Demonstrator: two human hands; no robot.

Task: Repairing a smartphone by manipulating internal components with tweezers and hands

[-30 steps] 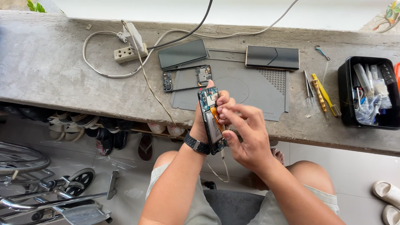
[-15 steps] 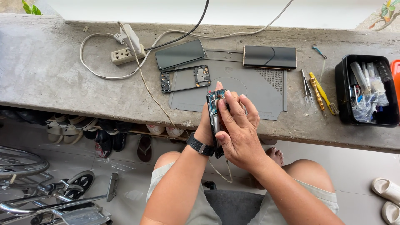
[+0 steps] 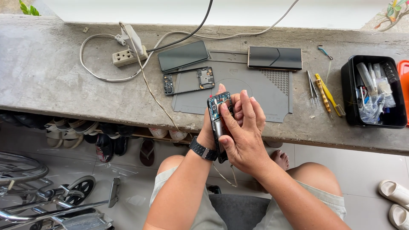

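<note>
Concrete ledge (image 3: pixel 51 81) edge just behind, both hands (image 3: pixel 238 127) gripping opened phone (image 3: pixel 218 111)

Grey mat (image 3: pixel 272 91), black tray (image 3: pixel 347 100), yellow-handled tool (image 3: pixel 324 89), white extension socket (image 3: pixel 128 56)

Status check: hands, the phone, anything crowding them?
Left hand grips opened phone from behind. Right hand lies across its face. Nothing else touching it.

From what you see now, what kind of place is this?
Probably a home phone-repair spot: a concrete ledge bears a grey work mat, spare phones and a tool box; both hands hold an opened phone.
</note>
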